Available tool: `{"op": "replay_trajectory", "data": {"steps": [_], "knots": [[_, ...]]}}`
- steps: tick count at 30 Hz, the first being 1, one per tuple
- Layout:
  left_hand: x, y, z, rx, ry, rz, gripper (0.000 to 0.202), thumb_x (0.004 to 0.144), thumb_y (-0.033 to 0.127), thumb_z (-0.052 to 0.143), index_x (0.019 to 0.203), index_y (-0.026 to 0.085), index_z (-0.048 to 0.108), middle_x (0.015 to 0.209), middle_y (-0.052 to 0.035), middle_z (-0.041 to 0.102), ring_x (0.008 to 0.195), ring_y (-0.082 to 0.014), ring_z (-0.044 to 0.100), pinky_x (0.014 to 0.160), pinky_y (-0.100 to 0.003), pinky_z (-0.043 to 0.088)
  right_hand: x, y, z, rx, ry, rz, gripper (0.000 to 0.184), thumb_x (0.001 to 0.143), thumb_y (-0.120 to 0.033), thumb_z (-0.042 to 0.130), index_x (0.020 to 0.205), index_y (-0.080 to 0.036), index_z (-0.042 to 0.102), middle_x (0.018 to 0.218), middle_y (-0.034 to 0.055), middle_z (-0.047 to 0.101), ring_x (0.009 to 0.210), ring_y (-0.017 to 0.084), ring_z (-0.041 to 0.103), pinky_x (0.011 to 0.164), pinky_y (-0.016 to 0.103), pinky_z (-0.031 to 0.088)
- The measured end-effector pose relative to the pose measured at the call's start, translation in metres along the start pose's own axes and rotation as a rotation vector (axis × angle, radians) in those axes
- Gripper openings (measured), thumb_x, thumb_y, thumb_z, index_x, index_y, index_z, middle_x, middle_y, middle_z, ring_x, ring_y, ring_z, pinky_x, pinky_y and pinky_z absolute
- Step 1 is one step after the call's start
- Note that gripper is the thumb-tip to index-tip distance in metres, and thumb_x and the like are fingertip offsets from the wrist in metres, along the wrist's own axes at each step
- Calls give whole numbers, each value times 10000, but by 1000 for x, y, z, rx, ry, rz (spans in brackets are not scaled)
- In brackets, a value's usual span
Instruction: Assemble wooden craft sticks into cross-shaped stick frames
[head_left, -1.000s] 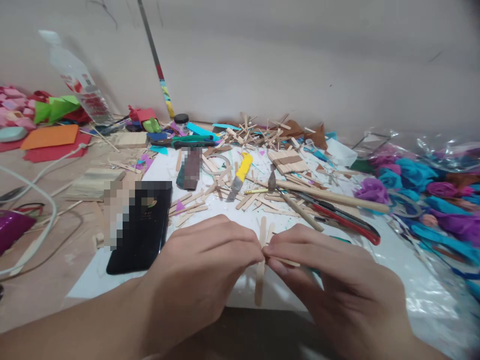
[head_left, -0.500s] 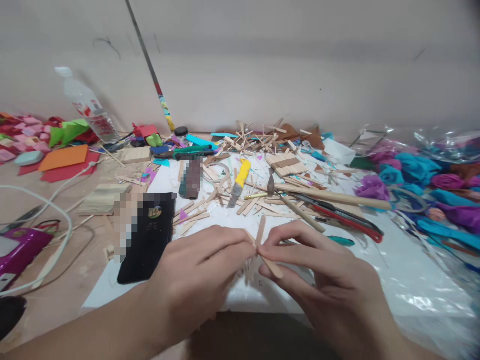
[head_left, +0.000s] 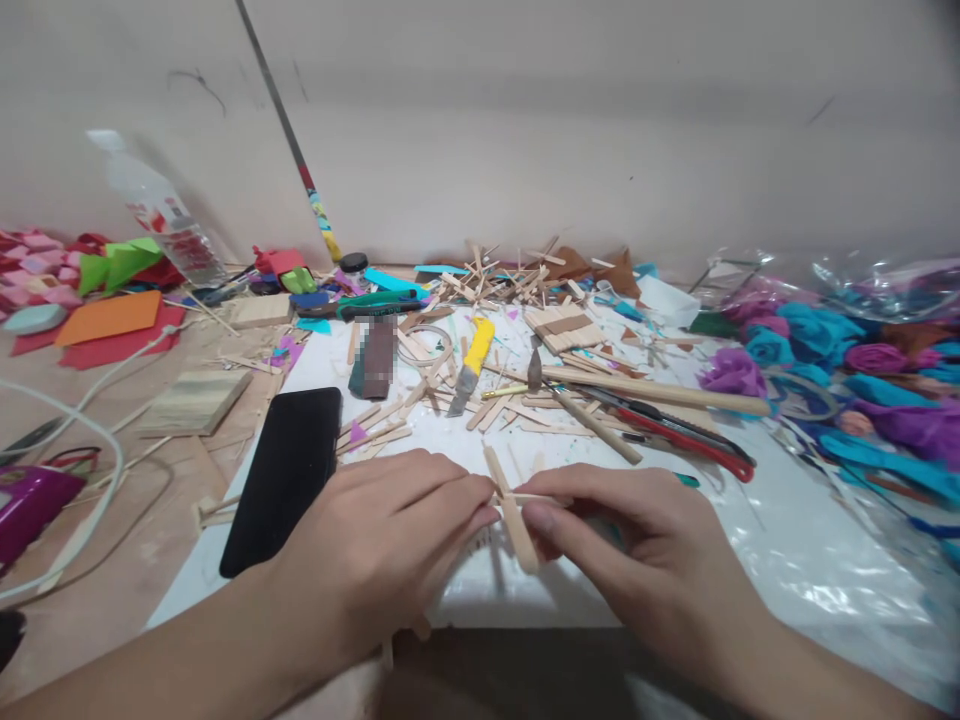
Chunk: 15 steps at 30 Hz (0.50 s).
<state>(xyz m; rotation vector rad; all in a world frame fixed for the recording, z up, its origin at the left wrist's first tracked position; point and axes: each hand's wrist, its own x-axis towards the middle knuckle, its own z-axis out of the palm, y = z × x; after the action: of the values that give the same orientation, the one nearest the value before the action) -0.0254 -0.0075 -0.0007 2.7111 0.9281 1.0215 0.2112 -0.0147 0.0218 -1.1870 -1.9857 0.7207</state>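
Observation:
Between my hands is a small cross of wooden craft sticks, one stick pointing toward me and another running sideways. My left hand, knuckles up, closes around the left end of these sticks; its palm side is hidden. More stick ends poke out below that hand. With thumb and fingers, my right hand pinches the sideways stick near the crossing. Just beyond the hands, loose craft sticks and a yellow-handled cutter lie on the white sheet.
A black phone lies left of my left hand. A red-and-black cutter and a long wooden strip lie at right. A plastic bottle leans by the wall. Crepe paper flowers fill the far right.
The crossed sticks have turned, so the upper stick now points more toward me. My right hand's grip has shifted onto the sideways stick. The phone's screen has gone dark, and the view has shifted slightly.

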Motion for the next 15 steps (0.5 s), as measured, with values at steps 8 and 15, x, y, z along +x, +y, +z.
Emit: {"op": "replay_trajectory", "data": {"steps": [8, 15], "knots": [[3, 15, -15, 28, -19, 51, 318, 917, 34, 632, 1175, 220, 654, 927, 7, 764, 788, -178, 658, 819, -361, 439, -7, -8, 3, 74, -67, -37, 232, 990, -179, 624, 782, -217, 719, 576, -63, 663, 475, 76, 612, 505, 176, 445], [4, 18, -21, -80, -105, -7, 209, 968, 74, 576, 1060, 230, 680, 883, 31, 773, 720, -137, 669, 690, -270, 529, -13, -5, 5, 218, -79, 24, 283, 1044, -230, 576, 787, -207, 692, 622, -43, 661, 514, 76, 643, 530, 159, 466]]}}
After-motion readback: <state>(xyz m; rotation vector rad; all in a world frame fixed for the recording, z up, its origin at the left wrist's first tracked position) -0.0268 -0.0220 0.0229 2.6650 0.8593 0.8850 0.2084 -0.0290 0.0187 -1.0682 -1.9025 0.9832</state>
